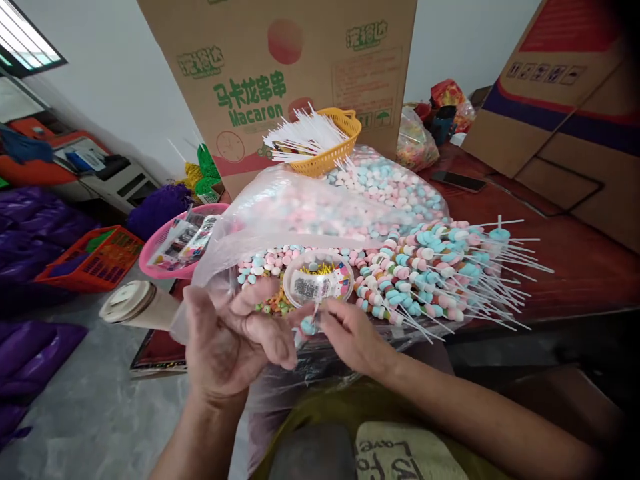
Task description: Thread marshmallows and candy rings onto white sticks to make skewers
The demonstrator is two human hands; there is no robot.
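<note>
My left hand (pixel 227 343) is turned palm up at the table's front edge, fingers apart and partly curled, with nothing visible in it. My right hand (pixel 353 333) pinches a thin stick close beside the left fingertips. A blue candy (pixel 309 325) and paler pieces sit low on that stick; their edges are blurred. Just beyond both hands stands a round clear tub (pixel 344 288) with printed packets and yellow bits. Pink, blue and white candies (pixel 265 262) lie around it. To the right, finished candy skewers (pixel 425 267) are piled with their white sticks pointing right.
A large clear bag of candies (pixel 390 183) lies behind the tub, below a yellow basket (pixel 325 160) of white sticks. At left are a pink basin (pixel 150 257) and lidded paper cup (pixel 127 303). Tall cartons (pixel 295 40) stand behind; a phone (pixel 459 181) lies on the red table.
</note>
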